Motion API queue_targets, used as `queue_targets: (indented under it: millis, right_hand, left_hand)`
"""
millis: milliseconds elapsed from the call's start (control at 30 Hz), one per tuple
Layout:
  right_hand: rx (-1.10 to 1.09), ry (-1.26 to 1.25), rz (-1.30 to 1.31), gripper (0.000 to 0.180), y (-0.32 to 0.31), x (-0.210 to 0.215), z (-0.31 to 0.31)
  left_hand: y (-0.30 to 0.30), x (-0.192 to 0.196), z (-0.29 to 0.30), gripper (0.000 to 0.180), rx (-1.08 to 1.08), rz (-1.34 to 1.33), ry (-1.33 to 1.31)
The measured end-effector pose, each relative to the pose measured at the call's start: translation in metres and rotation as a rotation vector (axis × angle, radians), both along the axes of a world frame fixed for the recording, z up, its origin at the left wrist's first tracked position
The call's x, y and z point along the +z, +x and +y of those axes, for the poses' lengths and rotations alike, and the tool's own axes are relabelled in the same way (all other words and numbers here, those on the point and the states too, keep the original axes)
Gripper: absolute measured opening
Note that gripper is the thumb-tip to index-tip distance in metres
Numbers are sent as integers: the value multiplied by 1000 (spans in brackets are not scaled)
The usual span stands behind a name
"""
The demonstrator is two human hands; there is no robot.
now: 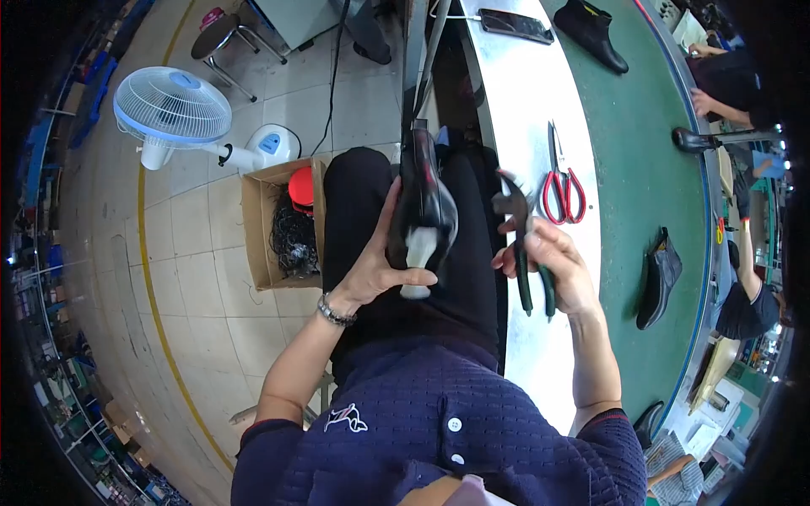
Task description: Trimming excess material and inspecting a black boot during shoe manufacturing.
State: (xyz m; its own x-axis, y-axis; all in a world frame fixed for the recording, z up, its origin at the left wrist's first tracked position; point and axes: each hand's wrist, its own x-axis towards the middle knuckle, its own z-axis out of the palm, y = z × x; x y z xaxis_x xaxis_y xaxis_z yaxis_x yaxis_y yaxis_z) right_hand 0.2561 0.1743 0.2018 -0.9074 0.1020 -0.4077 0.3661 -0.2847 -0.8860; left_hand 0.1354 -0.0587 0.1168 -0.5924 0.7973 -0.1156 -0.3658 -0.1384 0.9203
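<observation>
My left hand is closed around a black shoe, held toe-away above my lap. A whitish piece shows at the shoe's near end, under my thumb. To the right, my right hand grips a pair of lasting pliers with dark green handles. Their metal head points away from me and stands apart from the shoe. Just beyond that hand, red-handled scissors lie on the metal bench.
A metal bench runs along my right, with a phone at its far end. Beside it, a green conveyor belt carries several black shoes. At left are a cardboard box of black scraps, a fan and a stool. Other people work across the belt.
</observation>
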Motion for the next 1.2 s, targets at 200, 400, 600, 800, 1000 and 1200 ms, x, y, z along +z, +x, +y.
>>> queue_targets:
  millis: [200, 400, 600, 800, 1000, 1200]
  right_hand:
    - [229, -89, -89, 19, 16, -19, -20]
    - [335, -105, -164, 33, 12, -17, -33]
    - [447, -33, -264, 42, 8, -7, -34]
    - [601, -73, -356, 48, 6, -5, -31]
    - [587, 177, -296, 52, 16, -3, -41]
    - [643, 543, -142, 50, 23, 1, -51]
  left_hand:
    - [-1, -36, -20, 151, -126, 189, -26]
    - [-11, -15, -14, 130, -23, -286, 77]
    - [7, 17, 13, 74, 167, -75, -131]
    - [12, 18, 16, 62, 175, -57, -154]
    - [8, 22, 18, 53, 248, -154, -159]
    - [8, 19, 22, 42, 262, -178, -147]
